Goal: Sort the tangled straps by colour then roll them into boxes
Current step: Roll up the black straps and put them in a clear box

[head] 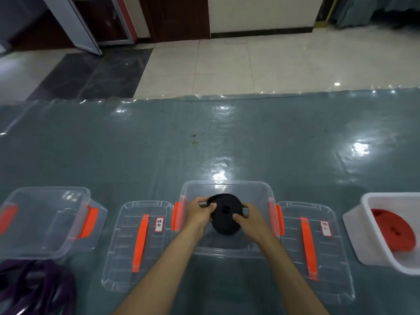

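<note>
A tightly wound roll of black webbing strap (226, 214) is held on edge over the open middle clear plastic box with orange side latches (227, 187), its flat round face turned toward the camera, with a small hollow at the centre and the wound layers showing as a dark ridge along the top rim. The left hand (200, 212) grips the roll's left side, thumb and fingertips curled onto the upper left edge, where a loose end seems to be pinched, though blur makes that uncertain. The right hand (246, 218) clasps the right side, thumb pressed on the face near the lower right and fingers wrapped behind the rim. Whether the roll touches the box floor cannot be told. On the grey-green table covered in glossy clear film (227, 144), a clear lid with an orange handle and a white label (141, 242) lies left of this box, and a second clear labelled lid with an orange handle (311, 244) lies to its right. At far left stands another clear plastic box with orange latches (45, 219), with a loose heap of purple strap (34, 285) just in front of it. At far right a white plastic tub (363, 223) contains a rolled red strap (393, 230).
</note>
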The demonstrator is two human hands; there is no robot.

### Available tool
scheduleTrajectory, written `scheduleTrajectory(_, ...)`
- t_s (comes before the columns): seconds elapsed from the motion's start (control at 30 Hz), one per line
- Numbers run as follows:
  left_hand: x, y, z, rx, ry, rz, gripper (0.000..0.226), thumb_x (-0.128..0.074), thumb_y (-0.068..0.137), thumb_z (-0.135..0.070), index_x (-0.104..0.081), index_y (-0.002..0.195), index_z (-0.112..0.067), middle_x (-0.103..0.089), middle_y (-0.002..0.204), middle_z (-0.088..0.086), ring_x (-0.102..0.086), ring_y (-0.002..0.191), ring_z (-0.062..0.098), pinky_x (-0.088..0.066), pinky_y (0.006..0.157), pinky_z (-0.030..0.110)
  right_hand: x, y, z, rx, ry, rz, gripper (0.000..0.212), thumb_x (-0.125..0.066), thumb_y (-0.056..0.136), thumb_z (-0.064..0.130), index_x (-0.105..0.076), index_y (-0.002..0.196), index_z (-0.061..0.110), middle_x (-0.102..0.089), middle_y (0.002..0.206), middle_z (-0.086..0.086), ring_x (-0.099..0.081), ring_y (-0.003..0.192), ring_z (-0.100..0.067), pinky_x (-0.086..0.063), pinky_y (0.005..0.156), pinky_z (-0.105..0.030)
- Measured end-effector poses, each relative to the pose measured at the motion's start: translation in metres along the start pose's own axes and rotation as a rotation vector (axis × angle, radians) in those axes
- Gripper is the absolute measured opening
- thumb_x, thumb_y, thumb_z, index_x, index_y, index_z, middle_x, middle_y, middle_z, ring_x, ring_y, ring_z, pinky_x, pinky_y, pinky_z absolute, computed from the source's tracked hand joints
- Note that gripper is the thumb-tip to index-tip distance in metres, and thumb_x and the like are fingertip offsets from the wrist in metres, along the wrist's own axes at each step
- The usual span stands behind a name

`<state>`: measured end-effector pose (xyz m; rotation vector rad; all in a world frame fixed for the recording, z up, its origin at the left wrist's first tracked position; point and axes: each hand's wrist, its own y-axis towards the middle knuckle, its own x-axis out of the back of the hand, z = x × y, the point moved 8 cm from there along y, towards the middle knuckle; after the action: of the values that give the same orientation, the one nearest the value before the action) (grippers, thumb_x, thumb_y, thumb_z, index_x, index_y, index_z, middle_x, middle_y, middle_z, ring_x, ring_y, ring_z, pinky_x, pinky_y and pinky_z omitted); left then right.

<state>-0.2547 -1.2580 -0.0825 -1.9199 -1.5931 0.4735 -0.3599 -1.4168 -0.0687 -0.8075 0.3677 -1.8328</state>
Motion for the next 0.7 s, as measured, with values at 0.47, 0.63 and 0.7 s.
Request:
scheduleTrajectory(0.47, -0.005, 0.048, 0.024, -0.043, 0.239, -0.121, 0.027, -0.086, 0.079, 0.002, -0.068, 0.081, -0.018, -0.072, 0.087, 0.007, -0.070, 0.087, 0.028, -0.061, 0.088, 0.046, -0.017, 0.027, -0.020, 0.003, -0.077, 0.102, 0.039, -0.069, 0.095, 0.043, -0.064, 0.130, 0.027, -0.071, 0.124, 0.002, -0.066, 0.110, -0.016, -0.054, 0.097, -0.038)
scheduleTrajectory(0.63, -0.008, 0.040, 0.018, -0.106, 0.378, -0.164, 0.026, -0.086, 0.080, -0.002, -0.065, 0.087, -0.015, -0.067, 0.087, 0.001, -0.068, 0.088, 0.025, -0.048, 0.066, 0.014, -0.015, 0.020, -0.016, 0.015, -0.151, 0.098, 0.051, -0.054, 0.101, 0.057, -0.057, 0.142, 0.027, -0.064, 0.136, -0.001, -0.061, 0.121, -0.021, -0.045, 0.093, -0.031)
scheduleTrajectory(0.7, -0.009, 0.031, 0.009, -0.122, 0.468, -0.164, 0.027, -0.082, 0.085, -0.008, -0.059, 0.099, -0.013, -0.063, 0.092, 0.001, -0.061, 0.085, 0.018, -0.038, 0.055, 0.010, -0.010, 0.015, -0.011, 0.032, -0.186, 0.034, 0.055, -0.056, 0.100, 0.056, -0.053, 0.143, 0.023, -0.060, 0.137, -0.004, -0.059, 0.123, -0.024, -0.047, 0.095, -0.033)
